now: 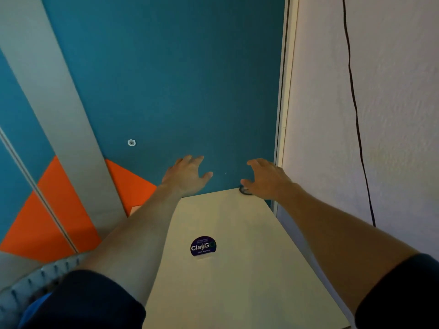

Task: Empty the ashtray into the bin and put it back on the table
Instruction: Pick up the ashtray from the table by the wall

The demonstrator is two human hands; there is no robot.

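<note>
A small dark round ashtray [244,190] sits at the far right corner of the cream table [237,281]; only its left rim shows, the remainder hidden under my right hand. My right hand [266,179] hovers over it with fingers spread, the thumb close to the rim; whether it touches I cannot tell. My left hand [187,173] is stretched out beyond the table's far left corner, fingers apart and holding nothing. No bin is in view.
A round purple "ClayGo" sticker [203,246] lies mid-table. A teal wall [178,91] with orange and grey panels stands behind. The white wall [392,115] on the right carries a black cable [356,110]. A grey perforated chair back [35,279] sits at lower left.
</note>
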